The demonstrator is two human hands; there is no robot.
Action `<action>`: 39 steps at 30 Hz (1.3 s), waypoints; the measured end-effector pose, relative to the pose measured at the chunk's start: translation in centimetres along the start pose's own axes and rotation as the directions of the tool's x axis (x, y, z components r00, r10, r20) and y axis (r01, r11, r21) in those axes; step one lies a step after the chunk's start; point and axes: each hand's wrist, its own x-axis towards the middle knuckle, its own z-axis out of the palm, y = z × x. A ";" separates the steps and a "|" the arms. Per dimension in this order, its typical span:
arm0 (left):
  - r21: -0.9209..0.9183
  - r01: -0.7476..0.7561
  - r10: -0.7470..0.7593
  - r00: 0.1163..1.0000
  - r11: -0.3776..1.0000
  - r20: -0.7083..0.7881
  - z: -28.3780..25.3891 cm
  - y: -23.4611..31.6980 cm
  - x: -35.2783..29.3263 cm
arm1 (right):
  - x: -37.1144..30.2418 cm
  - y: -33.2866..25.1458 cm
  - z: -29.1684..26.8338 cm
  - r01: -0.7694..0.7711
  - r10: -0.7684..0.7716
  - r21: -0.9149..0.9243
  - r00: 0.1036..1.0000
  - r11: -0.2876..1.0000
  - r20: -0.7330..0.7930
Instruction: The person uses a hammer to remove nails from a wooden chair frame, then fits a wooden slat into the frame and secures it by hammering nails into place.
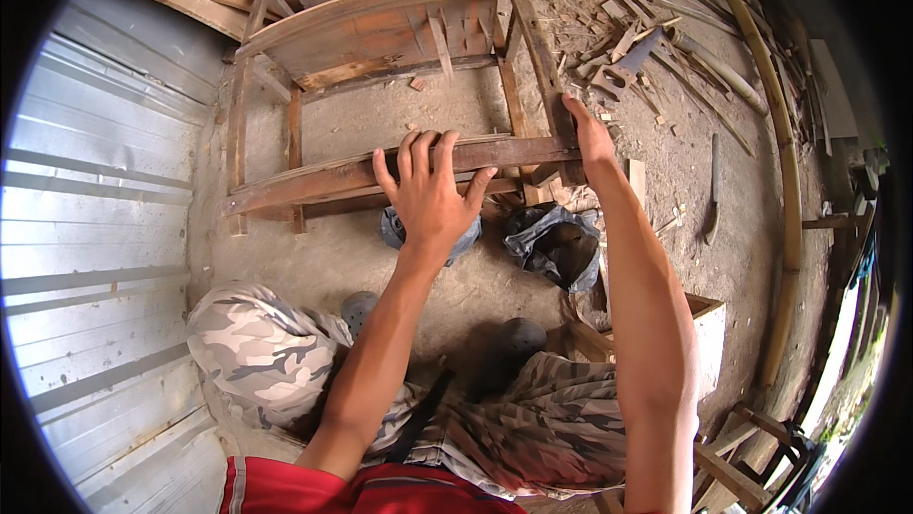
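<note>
A weathered wooden furniture frame [380, 2] with legs and cross rails stands in front of me. My left hand [428, 195] rests over its near rail [323, 181], fingers spread across the top edge and thumb on the near side. At the frame's right near corner, my right hand [592, 138] lies along the outer side of the end post, its fingers partly hidden behind the wood. Neither hand holds a tool. Below the rail, a black plastic bag [556, 246] sits on the floor between my arms.
A handsaw [628, 65] lies among wood scraps at the far right. Nearer lies a long knife-like blade [714, 189] with a handle. A bamboo pole [789, 181] runs down the right side. Corrugated metal sheeting [105, 229] walls the left. A white box [709, 338] stands beside my right forearm.
</note>
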 end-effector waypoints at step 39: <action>0.051 0.433 -0.405 0.787 0.900 0.466 7.9 -9.0 -15.5 | -9.8 17.4 12.7 0.737 -0.277 -0.674 0.637 -0.057 0.720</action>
